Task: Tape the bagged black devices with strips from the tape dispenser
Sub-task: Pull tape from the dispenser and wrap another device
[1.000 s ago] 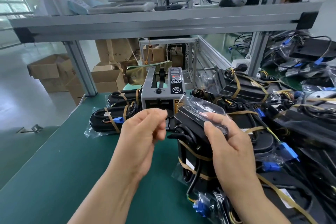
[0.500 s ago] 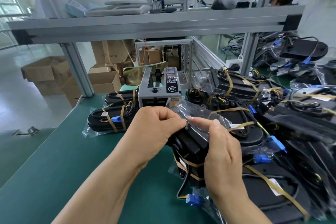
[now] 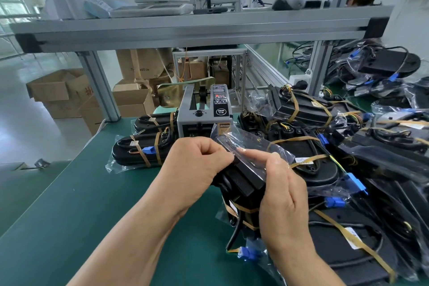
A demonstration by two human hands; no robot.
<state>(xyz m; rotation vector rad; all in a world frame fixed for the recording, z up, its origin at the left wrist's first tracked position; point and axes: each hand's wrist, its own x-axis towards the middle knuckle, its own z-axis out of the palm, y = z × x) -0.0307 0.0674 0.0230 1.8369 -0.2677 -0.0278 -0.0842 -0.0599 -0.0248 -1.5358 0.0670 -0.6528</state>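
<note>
- Head view, looking down over the bench: the left hand [image 3: 197,165] is curled shut, thumb and forefinger pinched on the loose flap of a clear crinkly plastic bag [image 3: 246,144] that wraps a black, hard-cased device [image 3: 241,183]. Whether a strip of tape is in that pinch, I cannot tell.
- The right hand [image 3: 285,202] has its grip closed around the near side of the same bagged device, forefinger laid flat along the folded flap, pressing it down.
- The device stands propped between the two hands, leaning on the heap of bagged black devices [image 3: 348,169] to the right, its lower end on the green matted surface [image 3: 69,204].
- It looks rigid and moderately heavy; the film is slick and springy, so it will likely unfold if released. Best held by the hard body, with the flap pinned near its fold.
- The grey boxy tape dispenser [image 3: 204,116] sits just beyond the left knuckles, within easy reach.
- Already banded devices [image 3: 144,146] lie left of the dispenser, beyond the left hand.
</note>
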